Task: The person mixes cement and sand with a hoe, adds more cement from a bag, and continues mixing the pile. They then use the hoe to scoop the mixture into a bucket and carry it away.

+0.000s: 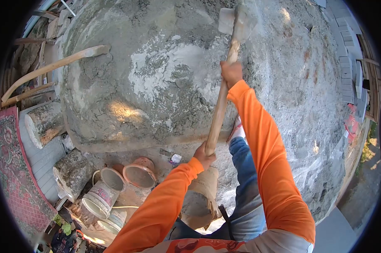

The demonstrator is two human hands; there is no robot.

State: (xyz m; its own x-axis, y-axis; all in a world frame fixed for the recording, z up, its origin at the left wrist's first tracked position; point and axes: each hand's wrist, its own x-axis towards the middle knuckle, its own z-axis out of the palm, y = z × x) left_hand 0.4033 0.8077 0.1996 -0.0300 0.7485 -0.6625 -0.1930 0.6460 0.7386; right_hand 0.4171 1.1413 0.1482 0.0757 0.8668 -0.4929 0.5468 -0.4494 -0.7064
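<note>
My right hand (pixel 232 73) is wrapped round the upper part of the wooden handle of a hoe (pixel 219 110). Near the handle's lower end, my left hand (pixel 205 157) is closed on the same wood. The hoe's flat blade (pixel 226 21) rests at the far side, its edge coated grey and partly hidden by the mix. Wet grey mortar (pixel 110 80) spreads over the ground, with a pale, powdery patch (pixel 156 69) in its middle. To the left, a second curved wooden handle (pixel 51 67) reaches into the mortar; what is on its end is hidden.
Several buckets stand at the lower left, among them a white one (pixel 98 198) and a reddish one (pixel 140 173). A large container (pixel 199 202) is beside my legs. Logs (pixel 74 173) and a patterned rug (pixel 20 168) lie left. Pale blocks (pixel 346 63) line the right.
</note>
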